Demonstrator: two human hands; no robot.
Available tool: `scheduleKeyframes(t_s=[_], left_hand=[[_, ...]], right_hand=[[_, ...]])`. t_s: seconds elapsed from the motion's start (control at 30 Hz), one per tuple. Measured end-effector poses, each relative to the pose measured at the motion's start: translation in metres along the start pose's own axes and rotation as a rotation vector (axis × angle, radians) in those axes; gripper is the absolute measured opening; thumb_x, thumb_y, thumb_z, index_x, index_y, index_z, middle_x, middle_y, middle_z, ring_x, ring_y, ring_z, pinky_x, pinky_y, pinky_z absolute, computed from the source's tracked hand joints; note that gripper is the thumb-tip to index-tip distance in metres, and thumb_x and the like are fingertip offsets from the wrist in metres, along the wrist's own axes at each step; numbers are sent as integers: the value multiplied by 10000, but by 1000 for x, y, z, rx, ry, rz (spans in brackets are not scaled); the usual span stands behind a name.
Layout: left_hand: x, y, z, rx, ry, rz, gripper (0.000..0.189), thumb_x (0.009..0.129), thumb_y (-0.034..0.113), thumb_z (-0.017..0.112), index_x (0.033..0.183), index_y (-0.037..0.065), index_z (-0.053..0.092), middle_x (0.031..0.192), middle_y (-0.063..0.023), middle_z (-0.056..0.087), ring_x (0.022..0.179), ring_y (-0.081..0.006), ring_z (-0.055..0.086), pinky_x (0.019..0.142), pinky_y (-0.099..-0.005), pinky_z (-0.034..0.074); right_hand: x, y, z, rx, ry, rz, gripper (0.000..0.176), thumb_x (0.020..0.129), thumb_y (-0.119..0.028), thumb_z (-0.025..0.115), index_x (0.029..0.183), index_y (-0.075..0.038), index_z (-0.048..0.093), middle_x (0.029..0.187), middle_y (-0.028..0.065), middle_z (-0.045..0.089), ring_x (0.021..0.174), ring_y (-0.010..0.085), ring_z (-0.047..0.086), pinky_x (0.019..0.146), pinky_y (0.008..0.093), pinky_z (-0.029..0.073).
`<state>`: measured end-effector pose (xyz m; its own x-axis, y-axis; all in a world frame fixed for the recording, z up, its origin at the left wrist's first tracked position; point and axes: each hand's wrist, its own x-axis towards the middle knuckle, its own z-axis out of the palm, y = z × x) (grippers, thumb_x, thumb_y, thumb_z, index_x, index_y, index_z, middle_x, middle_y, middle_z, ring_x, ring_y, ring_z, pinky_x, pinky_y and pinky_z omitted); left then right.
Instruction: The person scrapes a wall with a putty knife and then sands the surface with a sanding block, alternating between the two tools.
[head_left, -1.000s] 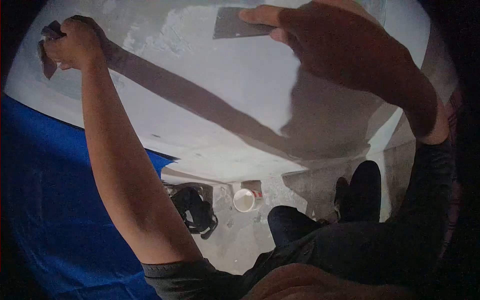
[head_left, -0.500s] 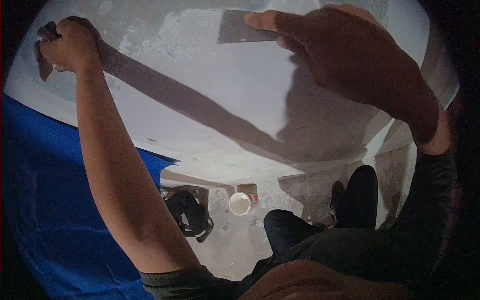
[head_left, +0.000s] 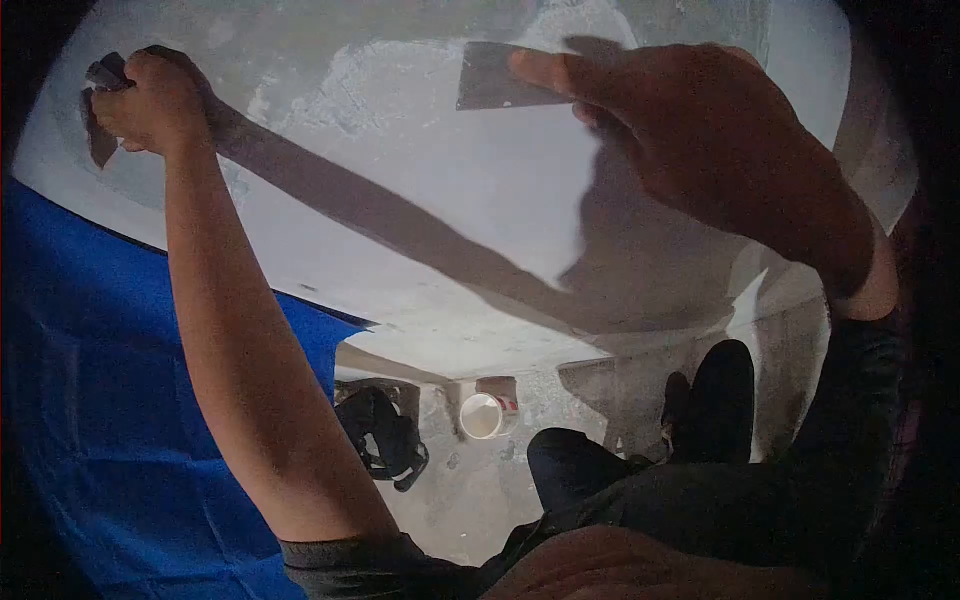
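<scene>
Scraper [head_left: 485, 78] | juts leftward from right fingers [head_left: 543, 72] gripping it | left fingers [head_left: 118, 108] clasp dark tool [head_left: 108, 72]

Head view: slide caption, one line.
Right hand holds flat scraper at patchy wall; left hand holds second scraper; white bucket below.

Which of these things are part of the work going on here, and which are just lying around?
Apparently part of the work:
Flat blade, in the right hand
Dark tool, in the left hand
Patchy pale wall

Apparently lying about:
Blue sheet
Dark object on the floor, unclear what
White bucket, though possibly for the work
</scene>
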<state>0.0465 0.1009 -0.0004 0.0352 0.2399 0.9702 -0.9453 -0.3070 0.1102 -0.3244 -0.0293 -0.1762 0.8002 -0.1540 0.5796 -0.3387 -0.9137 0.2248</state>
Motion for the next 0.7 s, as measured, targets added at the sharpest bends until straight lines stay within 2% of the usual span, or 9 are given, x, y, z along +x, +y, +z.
scheduleKeyframes(t_s=[0.07, 0.13, 0.23, 0.3, 0.37, 0.47, 0.53, 0.7], left_hand=[[-4, 7, -7, -29, -33, -22, 664, 891, 339, 525, 1357, -126, 443, 1349, -313, 505, 1294, -465, 487, 1107, -613, 283], [-5, 2, -7, -55, -61, -39, 665, 892, 340, 528, 1362, -122, 441, 1354, -316, 500, 1300, -471, 479, 1104, -613, 292], [7, -6, -9, -65, -15, 95, 659, 893, 335, 529, 1365, -117, 443, 1346, -314, 504, 1292, -479, 483, 1103, -602, 305], [7, -7, -7, -3, -80, -38, 652, 900, 324, 521, 1369, -121, 438, 1352, -321, 499, 1295, -477, 483, 1103, -604, 305], [5, -6, -7, -51, -83, 17, 645, 899, 317, 521, 1356, -132, 445, 1353, -329, 499, 1291, -469, 493, 1108, -609, 291], [5, -11, 0, -54, -36, -37, 631, 890, 303, 525, 1337, -138, 463, 1333, -326, 519, 1280, -463, 509, 1114, -612, 277], [6, -14, 4, -84, -37, 24, 629, 883, 305, 529, 1325, -139, 477, 1318, -316, 540, 1275, -462, 517, 1120, -615, 266], [-6, 1, 9, -44, -35, 12, 656, 873, 320, 533, 1333, -144, 473, 1315, -312, 553, 1275, -469, 519, 1122, -628, 253]], right_hand=[[-1, 5, 11, -13, 66, -37, 502, 971, -146, 645, 1449, -198, 501, 994, 107, 749, 691, 179, 714, 591, 327, 570], [0, 5, 14, -16, 57, -23, 459, 979, -158, 632, 1420, -184, 508, 975, 104, 742, 691, 179, 712, 596, 329, 572], [4, -2, 5, 7, -26, 39, 397, 992, -177, 613, 1377, -164, 519, 947, 99, 732, 691, 180, 708, 603, 332, 574], [4, -6, -2, 25, -86, 91, 358, 1000, -189, 600, 1348, -151, 526, 928, 96, 725, 691, 181, 706, 608, 334, 576], [4, -8, -9, 41, -148, 158, 323, 1008, -202, 587, 1319, -138, 533, 909, 92, 718, 691, 181, 704, 612, 335, 578], [7, -11, -18, 71, -255, 301, 277, 1020, -221, 568, 1276, -118, 543, 881, 87, 708, 692, 182, 700, 619, 338, 580], [8, -11, -23, 105, -326, 421, 254, 1028, -233, 555, 1248, -105, 550, 862, 84, 701, 692, 183, 698, 624, 340, 582], [6, -6, -33, 160, -493, 786, 235, 1048, -264, 524, 1176, -71, 568, 814, 75, 684, 692, 184, 692, 636, 344, 587]])
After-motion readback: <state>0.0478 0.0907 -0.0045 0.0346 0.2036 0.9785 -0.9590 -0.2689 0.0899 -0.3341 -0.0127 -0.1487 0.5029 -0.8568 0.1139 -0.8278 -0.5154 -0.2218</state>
